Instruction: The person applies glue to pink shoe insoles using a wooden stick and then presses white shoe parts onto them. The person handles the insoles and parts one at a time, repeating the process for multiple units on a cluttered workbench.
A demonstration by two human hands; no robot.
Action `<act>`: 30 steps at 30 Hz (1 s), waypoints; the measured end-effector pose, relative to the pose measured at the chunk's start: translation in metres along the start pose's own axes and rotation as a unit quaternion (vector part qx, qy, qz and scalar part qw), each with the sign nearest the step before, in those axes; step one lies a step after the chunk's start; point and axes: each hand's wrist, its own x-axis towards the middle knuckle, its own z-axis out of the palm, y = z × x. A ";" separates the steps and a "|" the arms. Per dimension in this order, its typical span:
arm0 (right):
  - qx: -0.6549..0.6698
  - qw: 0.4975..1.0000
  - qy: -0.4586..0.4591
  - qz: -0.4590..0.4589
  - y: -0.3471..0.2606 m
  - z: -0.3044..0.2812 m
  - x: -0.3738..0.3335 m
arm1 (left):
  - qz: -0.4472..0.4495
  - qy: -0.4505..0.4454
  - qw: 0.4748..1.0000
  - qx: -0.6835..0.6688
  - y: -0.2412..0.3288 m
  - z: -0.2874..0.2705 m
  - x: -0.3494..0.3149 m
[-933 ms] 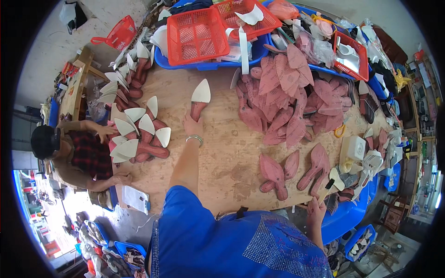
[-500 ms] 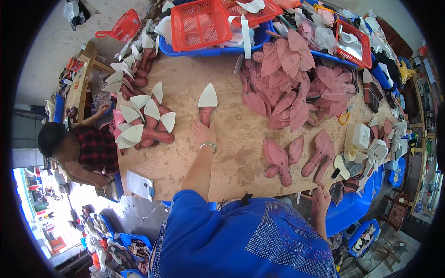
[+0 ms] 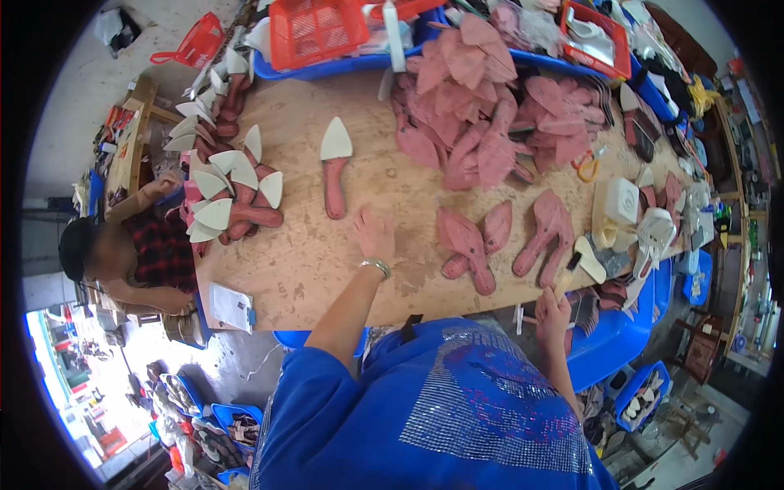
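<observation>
Dusty pink with a white pointed tip, one slender sole-shaped piece (image 3: pixel 334 175) lay by itself on the pale brown wooden tabletop (image 3: pixel 392 192), its tip facing away from the wearer. To the right of that lone piece and nearer the wearer was the left hand (image 3: pixel 375 233), blurred, its fingers stretched out and apart from the piece; whether they touched the wood could not be told. A silvery bracelet (image 3: pixel 377 265) ringed that wrist. Well to the right of the lone piece, and nearer the wearer too, the right hand (image 3: pixel 552 314) had its fingers curled around the tan handle of a slim, dark-tipped brush-like tool (image 3: pixel 564 280).

Left of the lone piece stood a cluster of white-tipped pink sole pieces (image 3: pixel 245 175). To its right lay a crossed pair of plain pink sole pieces (image 3: pixel 461 229), with a large heap of plain pink pieces (image 3: pixel 457 106) farther from the wearer. Straight beyond the lone piece, a red latticed plastic basket (image 3: pixel 314 33) sat over a blue plastic tub (image 3: pixel 327 69). Far to its left was a co-worker in a red-and-black checked shirt (image 3: pixel 166 253).
</observation>
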 end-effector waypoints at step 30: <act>-0.101 0.988 0.035 -0.109 -0.085 -0.210 0.061 | -0.278 -0.105 0.946 -0.126 0.138 0.112 -0.176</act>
